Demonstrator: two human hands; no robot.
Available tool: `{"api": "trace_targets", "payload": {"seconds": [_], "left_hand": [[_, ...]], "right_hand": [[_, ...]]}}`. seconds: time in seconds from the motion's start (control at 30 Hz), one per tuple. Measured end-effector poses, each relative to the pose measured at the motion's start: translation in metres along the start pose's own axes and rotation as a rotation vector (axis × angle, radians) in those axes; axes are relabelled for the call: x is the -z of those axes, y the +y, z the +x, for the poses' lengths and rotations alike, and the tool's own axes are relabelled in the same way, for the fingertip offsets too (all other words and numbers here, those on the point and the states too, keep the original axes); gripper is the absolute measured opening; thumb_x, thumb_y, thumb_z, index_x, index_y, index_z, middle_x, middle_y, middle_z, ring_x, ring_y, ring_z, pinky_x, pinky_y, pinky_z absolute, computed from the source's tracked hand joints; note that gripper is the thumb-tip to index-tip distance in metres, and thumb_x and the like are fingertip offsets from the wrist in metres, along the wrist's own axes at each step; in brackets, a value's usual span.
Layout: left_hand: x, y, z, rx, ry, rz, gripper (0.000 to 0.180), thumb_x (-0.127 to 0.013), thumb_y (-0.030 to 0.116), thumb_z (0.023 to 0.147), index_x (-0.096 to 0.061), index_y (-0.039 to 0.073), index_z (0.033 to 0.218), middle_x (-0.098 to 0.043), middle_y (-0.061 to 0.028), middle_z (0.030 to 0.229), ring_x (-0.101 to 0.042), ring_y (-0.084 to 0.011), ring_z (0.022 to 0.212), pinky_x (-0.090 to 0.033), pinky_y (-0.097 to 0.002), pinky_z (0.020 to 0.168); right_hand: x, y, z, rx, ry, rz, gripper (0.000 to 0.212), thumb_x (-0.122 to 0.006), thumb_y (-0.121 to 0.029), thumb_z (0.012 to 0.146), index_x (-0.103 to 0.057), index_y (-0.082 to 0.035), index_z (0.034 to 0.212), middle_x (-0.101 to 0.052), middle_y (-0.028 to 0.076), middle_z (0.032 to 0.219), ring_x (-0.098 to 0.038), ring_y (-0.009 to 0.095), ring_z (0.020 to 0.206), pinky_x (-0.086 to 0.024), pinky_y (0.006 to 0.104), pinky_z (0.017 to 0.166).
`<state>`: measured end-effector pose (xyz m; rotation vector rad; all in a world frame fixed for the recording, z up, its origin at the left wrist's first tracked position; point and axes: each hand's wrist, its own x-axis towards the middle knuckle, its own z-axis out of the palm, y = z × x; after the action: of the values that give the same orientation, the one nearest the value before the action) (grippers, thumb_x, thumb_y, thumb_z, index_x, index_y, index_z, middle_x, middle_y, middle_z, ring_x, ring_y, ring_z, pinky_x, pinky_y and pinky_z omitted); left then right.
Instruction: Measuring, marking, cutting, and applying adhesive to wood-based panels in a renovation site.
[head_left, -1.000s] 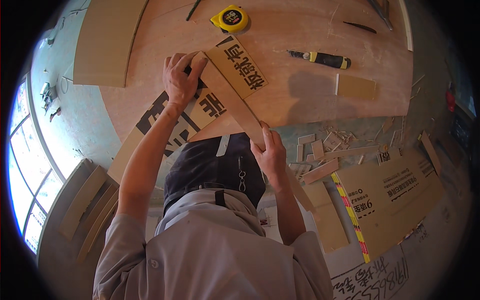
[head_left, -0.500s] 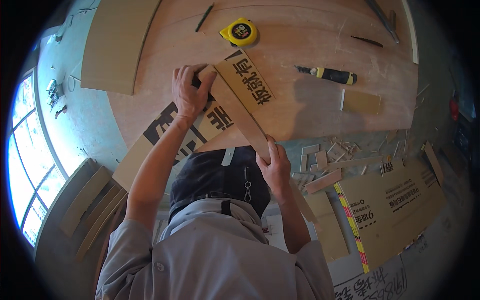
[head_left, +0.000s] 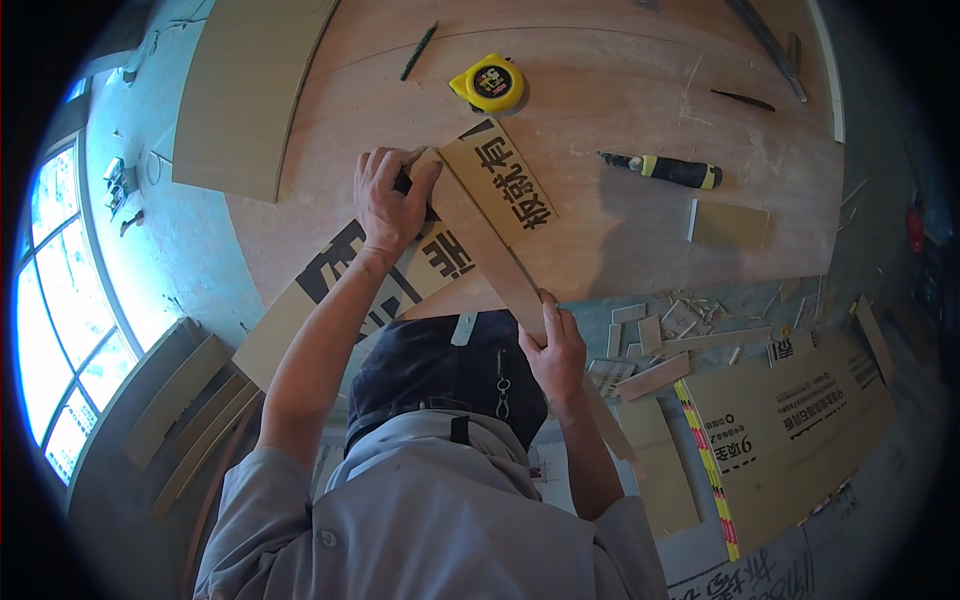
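Flat strip (head_left: 486, 244) slants: left hand (head_left: 391, 203) gripping upper end, right hand (head_left: 556, 355) gripping lower.

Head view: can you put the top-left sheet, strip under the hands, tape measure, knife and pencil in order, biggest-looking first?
1. Sheet
2. Strip
3. Tape measure and knife: too close to rank; the knife looks longer, the tape measure fatter
4. Pencil

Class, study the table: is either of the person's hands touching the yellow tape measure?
No, the left hand and right hand are at opposite ends of the narrow strip, apart from the tape measure.
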<state>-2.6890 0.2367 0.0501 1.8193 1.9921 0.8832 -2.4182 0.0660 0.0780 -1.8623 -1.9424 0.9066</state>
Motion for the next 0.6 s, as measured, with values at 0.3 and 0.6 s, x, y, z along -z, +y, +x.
{"api": "trace_targets", "payload": {"seconds": [0.3, 0.6], "left_hand": [[0.007, 0.012, -0.010, -0.107, 0.001, 0.153, 0.031, -0.082, 0.024, 0.078, -0.069, 0.005, 0.099, -0.061, -0.0104, 0.105, -0.058, -0.0320, 0.094, -0.047, -0.0414, 0.084], [0.055, 0.086, -0.017, 0.001, -0.467, 0.408, 0.101, -0.091, 0.039, 0.060, -0.045, -0.002, 0.140, -0.049, -0.0160, 0.133, -0.052, -0.0373, 0.115, -0.048, -0.0482, 0.092]], "right_hand": [[0.000, -0.004, -0.002, 0.009, 0.011, -0.046, 0.072, -0.082, -0.014, 0.074, -0.052, -0.011, 0.139, -0.060, 0.013, 0.099, -0.065, 0.033, 0.085, -0.055, 0.0421, 0.073], [0.032, -0.008, 0.005, 0.015, 0.048, -0.156, 0.064, -0.080, -0.022, 0.076, -0.055, -0.013, 0.134, -0.062, 0.011, 0.097, -0.063, 0.034, 0.087, -0.050, 0.0454, 0.078]]}}
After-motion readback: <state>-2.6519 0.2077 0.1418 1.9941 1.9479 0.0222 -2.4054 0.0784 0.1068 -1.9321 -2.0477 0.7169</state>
